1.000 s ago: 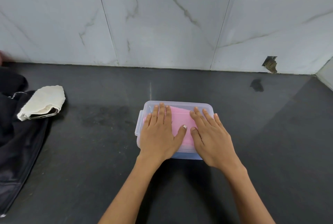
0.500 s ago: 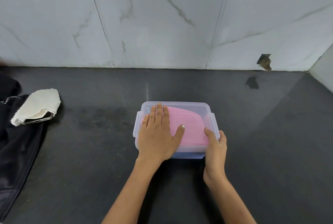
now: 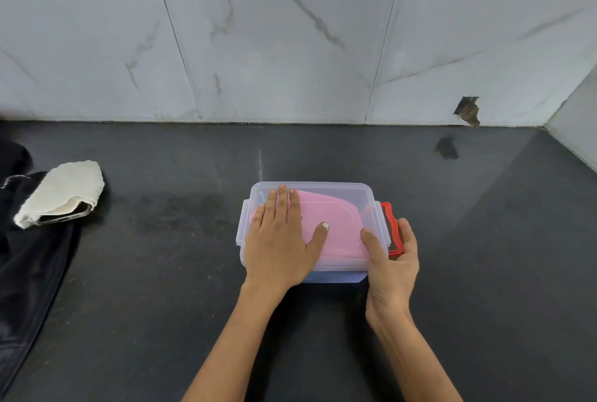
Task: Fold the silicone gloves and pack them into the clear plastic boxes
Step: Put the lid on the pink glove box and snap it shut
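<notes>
— Where is the pink silicone glove [image 3: 336, 224]?
— Folded inside the clear plastic box [image 3: 361, 198], lid on, mid dark countertop [image 3: 161, 272].
— Left hand [image 3: 281, 240]?
— Flat on the lid, fingers spread, gripping nothing.
— Right hand [image 3: 392, 267]?
— Curled around the red latch [image 3: 392, 227] at the box's right end, thumb on the lid.
— Elsewhere?
— Far left, cloth-wrapped phone [image 3: 61, 195] on dark fabric [image 3: 26, 266].

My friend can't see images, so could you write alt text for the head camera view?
A person's left hand presses flat on the lid of a clear plastic box holding a folded pink silicone glove, while the right hand works the red latch on the box's right end. The box sits on a dark countertop.
</notes>
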The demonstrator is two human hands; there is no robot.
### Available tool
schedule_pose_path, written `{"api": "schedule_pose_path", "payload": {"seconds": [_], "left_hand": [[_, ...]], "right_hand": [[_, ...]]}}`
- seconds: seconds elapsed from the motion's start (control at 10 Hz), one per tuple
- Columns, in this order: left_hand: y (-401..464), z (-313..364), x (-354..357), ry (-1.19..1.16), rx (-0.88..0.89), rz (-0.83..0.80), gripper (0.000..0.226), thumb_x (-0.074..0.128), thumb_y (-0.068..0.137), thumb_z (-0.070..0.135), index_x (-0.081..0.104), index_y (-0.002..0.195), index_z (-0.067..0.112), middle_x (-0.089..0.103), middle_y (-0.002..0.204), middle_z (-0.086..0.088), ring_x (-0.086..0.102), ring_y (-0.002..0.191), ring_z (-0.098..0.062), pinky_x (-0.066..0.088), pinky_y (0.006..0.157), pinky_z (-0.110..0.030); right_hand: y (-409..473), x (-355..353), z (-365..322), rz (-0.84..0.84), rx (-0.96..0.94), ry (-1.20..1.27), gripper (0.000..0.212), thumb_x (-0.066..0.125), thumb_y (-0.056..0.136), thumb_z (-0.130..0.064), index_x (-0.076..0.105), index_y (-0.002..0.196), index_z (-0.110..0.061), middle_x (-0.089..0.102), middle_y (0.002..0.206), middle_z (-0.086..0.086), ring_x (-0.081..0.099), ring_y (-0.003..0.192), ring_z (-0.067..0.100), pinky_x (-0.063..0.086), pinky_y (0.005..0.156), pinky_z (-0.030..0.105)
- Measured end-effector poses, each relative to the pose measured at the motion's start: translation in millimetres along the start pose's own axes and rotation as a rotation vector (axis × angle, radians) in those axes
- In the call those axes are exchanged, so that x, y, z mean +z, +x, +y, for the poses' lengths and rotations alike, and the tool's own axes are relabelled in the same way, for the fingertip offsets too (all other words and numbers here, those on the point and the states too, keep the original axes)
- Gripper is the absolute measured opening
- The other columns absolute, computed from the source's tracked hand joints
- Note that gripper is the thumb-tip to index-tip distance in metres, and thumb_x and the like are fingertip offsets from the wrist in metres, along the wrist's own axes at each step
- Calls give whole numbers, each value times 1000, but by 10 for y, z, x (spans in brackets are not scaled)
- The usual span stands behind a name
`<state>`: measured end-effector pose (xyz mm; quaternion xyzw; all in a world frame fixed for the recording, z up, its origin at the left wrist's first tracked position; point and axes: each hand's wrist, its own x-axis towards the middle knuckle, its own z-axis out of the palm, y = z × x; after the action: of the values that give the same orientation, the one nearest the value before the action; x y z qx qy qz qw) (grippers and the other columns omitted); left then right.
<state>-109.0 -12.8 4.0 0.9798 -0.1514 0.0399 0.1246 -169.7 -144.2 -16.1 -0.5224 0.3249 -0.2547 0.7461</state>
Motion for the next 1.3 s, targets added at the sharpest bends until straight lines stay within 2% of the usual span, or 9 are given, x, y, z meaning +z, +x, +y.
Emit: {"api": "schedule_pose_path", "payload": {"seconds": [0.2,0.5,0.6,0.7,0.8,0.9,1.0,1.1,1.3], "left_hand": [[8,-1,11,-1,-2,3,79,18,92,61,-5,150,13,-7,159,-3,-6,147,-17,-4,117,-33],[1,4,5,2,-3,14,78,18,92,60,-5,150,13,-7,159,-3,-5,147,-17,-5,116,-32],[2,6,4,2,-7,6,79,17,92,61,-6,150,14,-8,159,-3,-5,147,-17,-5,116,-32],[2,8,1,2,-9,5,79,18,92,61,-5,150,14,-7,159,-3,-5,147,-17,-4,117,-33],[-1,8,1,2,-10,9,79,18,92,60,-5,150,13,-7,159,-3,-5,147,-17,-4,117,-32],[-3,11,3,1,-13,7,79,18,92,61,-5,150,13,-7,159,-3,-5,147,-17,-5,116,-32],[-2,11,6,-1,-15,6,79,18,92,61,-5,150,14,-7,159,-2,-5,147,-17,-5,116,-32],[-1,10,3,-2,-19,0,78,18,92,60,-5,150,14,-7,159,-2,-5,147,-17,-5,116,-32],[-11,20,-24,-23,-13,-12,67,17,97,48,-5,150,13,-8,159,-2,-7,146,-15,-8,115,-30]], "right_hand": [[47,-22,-15,-121,-126,-120,70,68,84,-12,33,144,-24,51,123,-16,54,106,2,50,73,8],[39,-21,-57,-163,-185,-254,58,55,93,-21,30,146,-26,46,132,-10,50,116,9,49,87,22],[34,-14,-66,-166,-181,-267,58,53,94,-22,29,146,-26,45,130,-12,51,110,6,48,82,17],[8,4,-64,-175,-212,-294,52,49,97,-20,32,145,-26,46,129,-18,52,103,-9,46,91,13],[-16,16,-48,-179,-260,-323,46,43,99,-16,36,144,-24,45,137,-19,43,120,-9,38,95,5],[-19,13,-68,-199,-266,-360,46,42,100,-17,34,145,-24,42,144,-13,39,132,3,36,108,25],[-31,-8,-116,-212,-326,-564,47,37,101,-16,29,147,-25,36,150,-9,28,141,12,26,116,38],[-25,5,-181,-133,-598,-1091,57,34,95,-1,25,149,-18,25,156,-5,2,147,20,-3,118,35],[-18,223,-300,-336,-705,-1398,61,28,95,-2,5,150,-8,6,160,6,-1,147,19,-8,117,28]]}}
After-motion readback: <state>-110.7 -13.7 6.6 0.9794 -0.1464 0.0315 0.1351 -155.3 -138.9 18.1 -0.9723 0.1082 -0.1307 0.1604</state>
